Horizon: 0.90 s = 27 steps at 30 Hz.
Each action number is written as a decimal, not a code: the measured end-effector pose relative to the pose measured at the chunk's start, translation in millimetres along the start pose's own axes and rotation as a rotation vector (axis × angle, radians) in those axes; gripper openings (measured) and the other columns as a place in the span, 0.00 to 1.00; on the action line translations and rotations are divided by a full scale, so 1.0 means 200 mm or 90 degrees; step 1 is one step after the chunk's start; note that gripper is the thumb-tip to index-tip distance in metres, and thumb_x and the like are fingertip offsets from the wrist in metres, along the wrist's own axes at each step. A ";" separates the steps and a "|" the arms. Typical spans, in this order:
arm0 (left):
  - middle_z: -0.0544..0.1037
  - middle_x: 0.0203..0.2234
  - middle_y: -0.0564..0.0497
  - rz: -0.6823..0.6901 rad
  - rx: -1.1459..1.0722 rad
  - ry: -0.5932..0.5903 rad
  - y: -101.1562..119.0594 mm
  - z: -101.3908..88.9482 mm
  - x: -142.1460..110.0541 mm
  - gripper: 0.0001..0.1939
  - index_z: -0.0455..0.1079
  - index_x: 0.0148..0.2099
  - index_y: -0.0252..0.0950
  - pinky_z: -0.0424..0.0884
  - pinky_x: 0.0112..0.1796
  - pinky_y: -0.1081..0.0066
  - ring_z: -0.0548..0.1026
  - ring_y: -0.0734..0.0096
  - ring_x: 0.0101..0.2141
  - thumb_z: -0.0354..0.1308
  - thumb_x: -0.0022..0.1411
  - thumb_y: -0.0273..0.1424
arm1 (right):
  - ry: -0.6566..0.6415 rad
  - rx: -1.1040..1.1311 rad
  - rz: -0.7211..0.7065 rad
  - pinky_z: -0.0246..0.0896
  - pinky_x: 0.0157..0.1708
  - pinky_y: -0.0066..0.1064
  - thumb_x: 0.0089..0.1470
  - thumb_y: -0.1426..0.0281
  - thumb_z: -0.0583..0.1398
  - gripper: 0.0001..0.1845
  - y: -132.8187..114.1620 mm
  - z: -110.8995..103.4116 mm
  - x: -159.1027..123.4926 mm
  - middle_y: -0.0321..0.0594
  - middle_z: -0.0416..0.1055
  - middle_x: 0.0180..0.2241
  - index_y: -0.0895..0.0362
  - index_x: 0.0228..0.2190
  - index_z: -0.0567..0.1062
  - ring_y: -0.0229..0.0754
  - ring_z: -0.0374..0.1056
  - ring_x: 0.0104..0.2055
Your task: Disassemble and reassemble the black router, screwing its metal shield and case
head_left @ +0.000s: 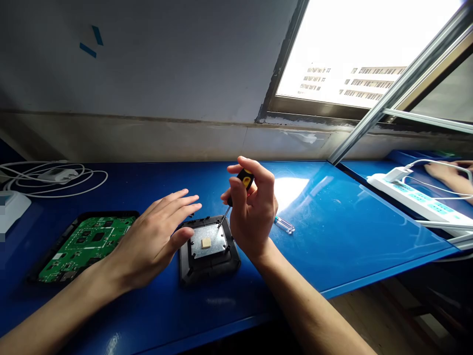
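Note:
My right hand (253, 212) grips a black and yellow screwdriver (245, 178), its shaft slanting down to the metal plate (199, 233). That plate lies in a black plastic cover (209, 273) and carries a small beige pad (206, 242). Fingers stretched out and holding nothing, my left hand (155, 234) hovers at the cover's left edge; whether it touches cannot be made out. Left of it, partly hidden by my forearm, is a green circuit board (88, 241) in a black housing. A second, clear-handled screwdriver (284, 225) lies right of my right hand.
A coiled white cable (88, 170) with an adapter lies at the back left. On the right, beyond a metal frame (369, 123), are a white power strip (417, 197) and another person's hand (443, 170). The blue tabletop (332, 231) ends in a front edge.

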State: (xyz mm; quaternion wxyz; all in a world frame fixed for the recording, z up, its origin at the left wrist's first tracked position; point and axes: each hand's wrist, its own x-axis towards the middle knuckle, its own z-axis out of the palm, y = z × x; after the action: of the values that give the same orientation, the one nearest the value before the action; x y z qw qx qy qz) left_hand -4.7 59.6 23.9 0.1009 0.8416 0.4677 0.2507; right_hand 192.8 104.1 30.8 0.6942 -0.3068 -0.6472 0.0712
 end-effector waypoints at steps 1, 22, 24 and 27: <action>0.68 0.65 0.50 0.000 0.003 -0.001 0.00 0.00 0.00 0.38 0.67 0.65 0.43 0.54 0.66 0.46 0.57 0.50 0.68 0.33 0.71 0.59 | 0.000 0.004 -0.003 0.78 0.38 0.34 0.67 0.65 0.58 0.13 0.00 0.00 0.00 0.39 0.74 0.44 0.49 0.53 0.70 0.40 0.76 0.42; 0.77 0.53 0.45 0.019 -0.012 0.007 0.02 0.00 0.01 0.38 0.72 0.58 0.40 0.65 0.54 0.53 0.68 0.51 0.55 0.31 0.73 0.57 | -0.035 0.076 -0.014 0.77 0.26 0.29 0.69 0.66 0.55 0.14 0.01 0.00 -0.01 0.39 0.73 0.47 0.48 0.55 0.67 0.33 0.72 0.27; 0.77 0.50 0.45 0.017 -0.012 0.015 0.03 -0.02 0.01 0.36 0.73 0.57 0.39 0.66 0.50 0.54 0.69 0.53 0.51 0.31 0.74 0.55 | -0.035 0.075 -0.009 0.76 0.24 0.29 0.69 0.66 0.55 0.14 0.00 0.00 -0.01 0.39 0.73 0.46 0.47 0.54 0.68 0.32 0.71 0.25; 0.77 0.47 0.45 0.025 0.000 0.012 0.03 -0.03 0.02 0.35 0.74 0.56 0.38 0.66 0.48 0.55 0.69 0.54 0.48 0.30 0.75 0.52 | -0.032 0.073 0.002 0.74 0.22 0.29 0.69 0.66 0.56 0.13 0.00 0.00 -0.01 0.38 0.73 0.46 0.46 0.53 0.69 0.32 0.70 0.24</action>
State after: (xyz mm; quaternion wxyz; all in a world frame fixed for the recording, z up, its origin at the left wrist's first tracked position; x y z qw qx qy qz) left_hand -2.0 58.9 32.0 0.0914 0.8483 0.4520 0.2601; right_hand 191.7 103.1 30.1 0.6944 -0.2654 -0.6586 0.1170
